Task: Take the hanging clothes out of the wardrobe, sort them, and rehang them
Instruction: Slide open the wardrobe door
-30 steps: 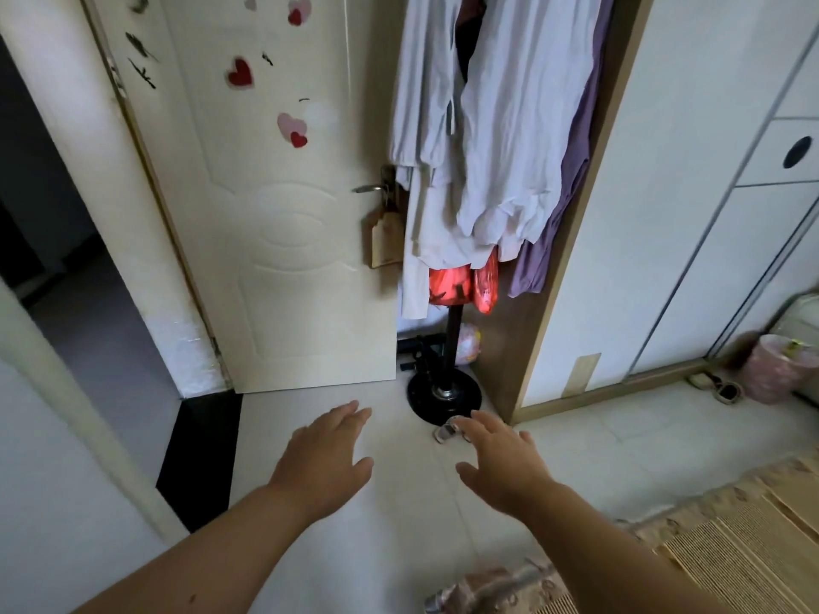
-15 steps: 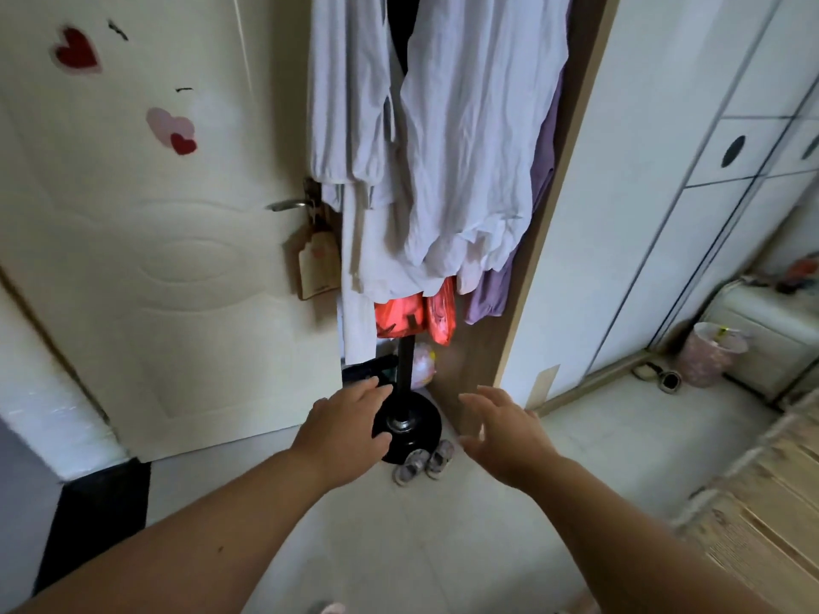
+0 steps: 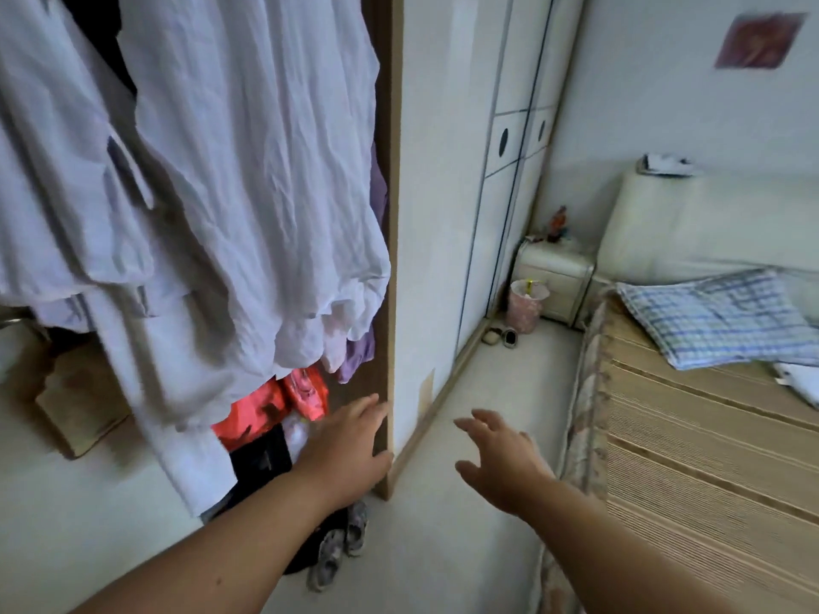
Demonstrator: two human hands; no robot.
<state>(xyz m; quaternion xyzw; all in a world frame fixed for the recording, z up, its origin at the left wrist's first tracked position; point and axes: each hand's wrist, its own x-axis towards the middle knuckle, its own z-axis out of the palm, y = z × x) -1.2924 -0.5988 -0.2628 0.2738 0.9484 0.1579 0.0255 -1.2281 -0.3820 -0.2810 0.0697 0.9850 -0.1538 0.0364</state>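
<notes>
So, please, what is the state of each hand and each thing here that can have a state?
left hand, open, holding nothing.
right hand, open, holding nothing.
white clothes, hanging, not yet taken down.
purple garment, hanging behind the white ones.
wardrobe doors, closed.
pink bin, upright on the floor.

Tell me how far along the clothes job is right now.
Done: nothing visible yet; the white garments, purple garment and red garment all hang beside the wardrobe. In hand: nothing; the left hand and right hand are open and empty, the left low near the clothes. Left: taking them down, sorting, rehanging.
</notes>
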